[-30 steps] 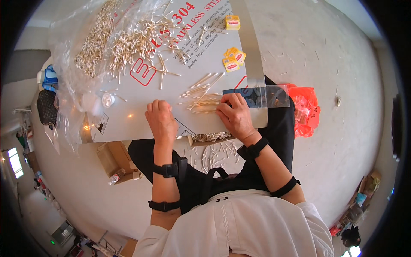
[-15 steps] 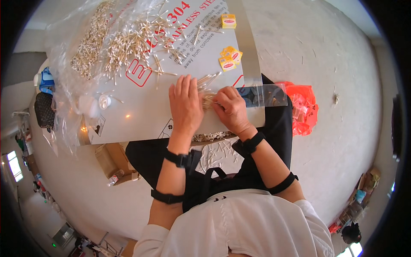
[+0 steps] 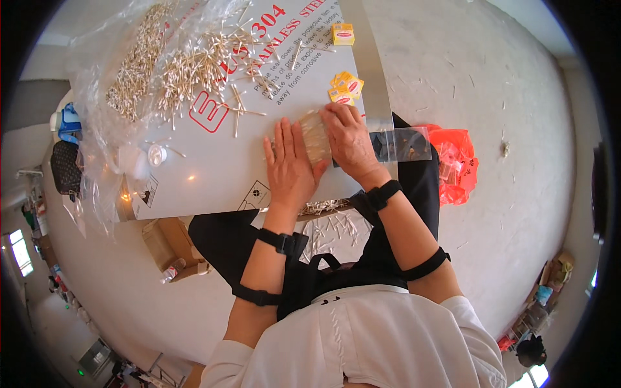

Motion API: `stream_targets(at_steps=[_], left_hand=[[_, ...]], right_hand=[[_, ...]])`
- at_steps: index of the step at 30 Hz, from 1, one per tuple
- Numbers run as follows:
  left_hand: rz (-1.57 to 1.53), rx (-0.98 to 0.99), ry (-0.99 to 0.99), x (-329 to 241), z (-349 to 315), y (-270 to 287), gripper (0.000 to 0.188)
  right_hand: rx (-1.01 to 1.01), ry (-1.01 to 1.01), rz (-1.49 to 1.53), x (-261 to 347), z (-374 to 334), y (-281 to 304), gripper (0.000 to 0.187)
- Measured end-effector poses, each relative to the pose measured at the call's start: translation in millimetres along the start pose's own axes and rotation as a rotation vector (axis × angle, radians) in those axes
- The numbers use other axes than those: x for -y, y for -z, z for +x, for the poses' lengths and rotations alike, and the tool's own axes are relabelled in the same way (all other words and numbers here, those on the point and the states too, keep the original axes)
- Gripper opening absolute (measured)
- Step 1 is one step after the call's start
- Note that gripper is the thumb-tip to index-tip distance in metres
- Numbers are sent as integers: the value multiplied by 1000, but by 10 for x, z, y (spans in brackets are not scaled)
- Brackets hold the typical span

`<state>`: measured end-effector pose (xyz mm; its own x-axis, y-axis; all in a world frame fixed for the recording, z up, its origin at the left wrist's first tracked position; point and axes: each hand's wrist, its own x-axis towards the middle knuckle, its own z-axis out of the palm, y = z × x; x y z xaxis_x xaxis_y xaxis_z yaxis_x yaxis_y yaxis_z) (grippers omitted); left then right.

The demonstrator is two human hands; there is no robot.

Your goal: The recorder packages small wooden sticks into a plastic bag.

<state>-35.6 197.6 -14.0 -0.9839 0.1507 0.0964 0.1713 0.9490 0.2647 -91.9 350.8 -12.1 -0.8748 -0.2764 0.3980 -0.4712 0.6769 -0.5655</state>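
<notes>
A bundle of cotton swabs (image 3: 314,137) lies on the table between my hands, under what looks like a clear plastic bag. My left hand (image 3: 291,165) rests flat against the bundle's left side, fingers stretched out and thumb at its lower edge. At the upper right of the bundle, my right hand (image 3: 350,139) has its fingers bent and closed on the bag's edge; the fingertips are partly hidden. Just beyond the right fingers lie several small yellow-and-white cards (image 3: 346,85). Clear flat bags (image 3: 407,143) stick out to the right from beneath my right hand.
Loose cotton swabs (image 3: 194,68) are heaped at the far left, beside a large clear bag (image 3: 139,61) full of them. A yellow box (image 3: 343,34) stands at the far right of the table (image 3: 213,181). A red plastic bag (image 3: 456,168) is off the right edge, a cardboard box (image 3: 169,244) below left.
The swab bundle, loosely fanned before, now lies flatter under clear plastic. My right hand has moved up to its far corner; my left hand has shifted slightly down and right.
</notes>
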Motion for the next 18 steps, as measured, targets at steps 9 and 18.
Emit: stream_targets(at_steps=[9,18], left_hand=[[-69,-44,45,125,-92,38,87],[-69,21,38,34,-49,15,87]], right_hand=[[-105,-36,33,146,-190,4,28],[102,-46,33,-22,-9,73,13]])
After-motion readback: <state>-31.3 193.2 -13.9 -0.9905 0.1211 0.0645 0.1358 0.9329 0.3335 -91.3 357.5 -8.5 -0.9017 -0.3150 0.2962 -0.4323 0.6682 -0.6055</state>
